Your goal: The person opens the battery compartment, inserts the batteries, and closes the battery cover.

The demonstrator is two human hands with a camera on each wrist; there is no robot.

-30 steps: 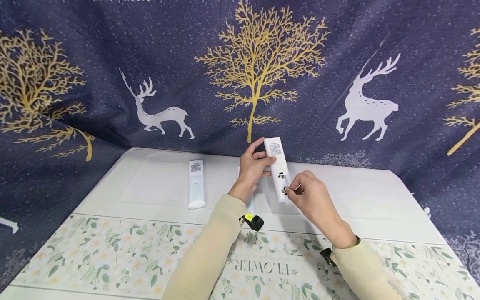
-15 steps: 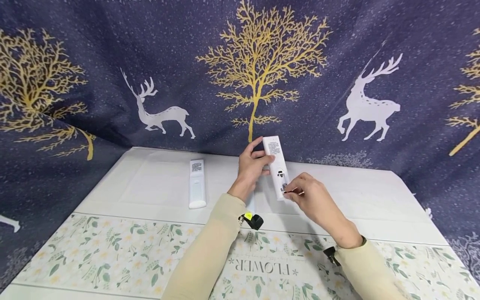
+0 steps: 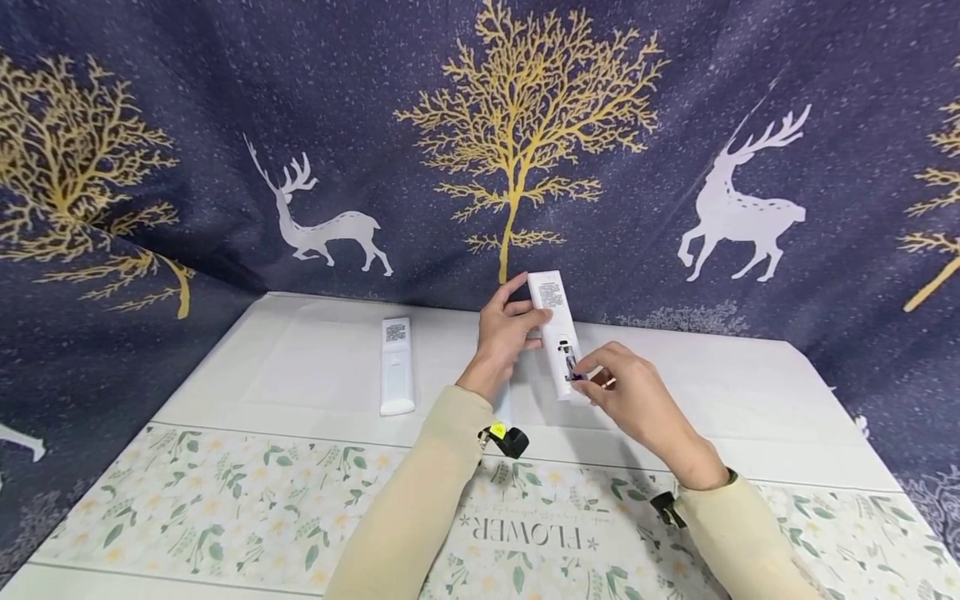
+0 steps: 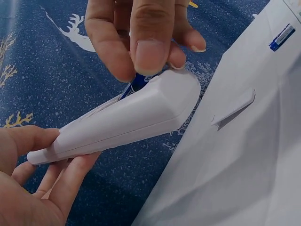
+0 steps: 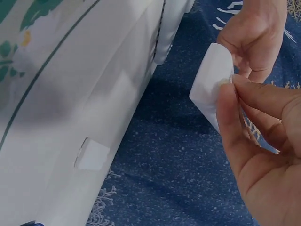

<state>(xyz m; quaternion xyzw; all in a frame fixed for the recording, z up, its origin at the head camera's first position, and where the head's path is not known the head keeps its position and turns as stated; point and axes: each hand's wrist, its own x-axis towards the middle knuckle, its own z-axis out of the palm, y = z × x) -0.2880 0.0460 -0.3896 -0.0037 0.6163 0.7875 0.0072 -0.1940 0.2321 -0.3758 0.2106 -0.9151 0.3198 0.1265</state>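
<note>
Holding a white remote (image 3: 555,333) face-down above the far middle of the table (image 3: 735,392), my left hand (image 3: 504,337) wraps its fingers round the upper half while my right hand (image 3: 630,392) works at the open battery bay near the lower end. The right thumb and fingers are pinched on a small blue battery (image 4: 139,81) sitting partly in that bay, as the left wrist view shows from below. I judge the step in hand to be the handling of the battery at the bay; whether it is going in or coming out I cannot tell. The next move calls for a steady grip on the remote and a fine, straight push or pull along the slot, since the battery is small and slippery. A loose white battery cover (image 5: 92,154) lies on the table below, another blue battery (image 4: 282,37) lies farther off, and a second remote (image 3: 396,367) rests to the left, well apart from both hands.
</note>
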